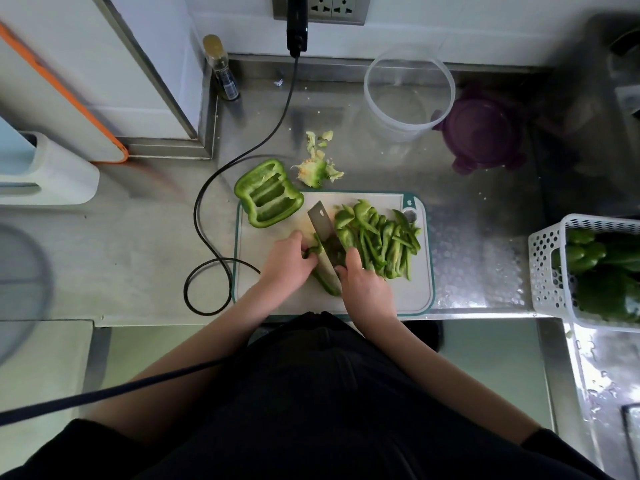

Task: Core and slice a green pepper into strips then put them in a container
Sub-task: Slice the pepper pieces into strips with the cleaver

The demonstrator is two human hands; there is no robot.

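Two hands busy, left hand point(287, 259) pinning pepper piece point(323, 280), right hand point(363, 282) gripping knife point(325, 244).

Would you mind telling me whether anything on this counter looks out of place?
Yes: a black power cable loops across the counter and touches the cutting board's left edge, close to the knife. The pepper core and scattered seeds lie loose beyond the board.

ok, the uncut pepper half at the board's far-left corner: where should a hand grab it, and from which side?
Take the pepper half by its outer walls, fingers across the narrow width, coming from above. It lies cut side up, hollow and ribs exposed, overhanging the cutting board's corner, so both sides are probably free. The left hand, now holding the piece being cut, is nearer.
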